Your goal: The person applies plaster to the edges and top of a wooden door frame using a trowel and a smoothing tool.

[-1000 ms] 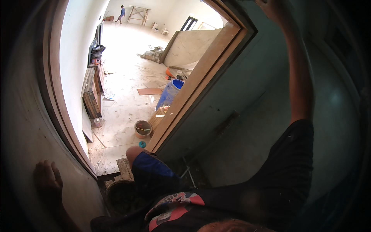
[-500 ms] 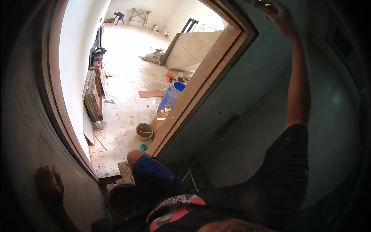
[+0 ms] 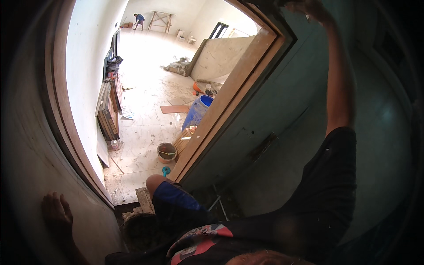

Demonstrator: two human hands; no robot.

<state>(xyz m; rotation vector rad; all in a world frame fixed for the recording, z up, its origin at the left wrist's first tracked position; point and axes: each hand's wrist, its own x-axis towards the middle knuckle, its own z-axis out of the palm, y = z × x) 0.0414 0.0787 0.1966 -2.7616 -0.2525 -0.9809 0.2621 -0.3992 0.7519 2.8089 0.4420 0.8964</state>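
My left hand (image 3: 57,213) lies against the pale wall (image 3: 26,154) at the left, its fingers stretched out and holding nothing. Raised high at the far upper right, my right hand (image 3: 311,9) is by the top corner of the wooden door frame (image 3: 276,37). Its fingers are curled around something dark that the shadow and the picture's edge mostly hide. A dark gap runs between this frame and the grey-green wall (image 3: 269,110) beside it. My right arm stretches up along that wall.
Through the doorway are a bucket (image 3: 167,152), a teal object (image 3: 166,170), a blue drum (image 3: 197,110) and stacked wooden panels (image 3: 107,112). Farther off, a person (image 3: 139,20) bends near a wooden trestle (image 3: 160,21). My bent knee (image 3: 157,182) is by the rough sill.
My right hand has shifted slightly up and left toward the frame's top corner. The left hand stays on the wall. The whole view has tilted a little.
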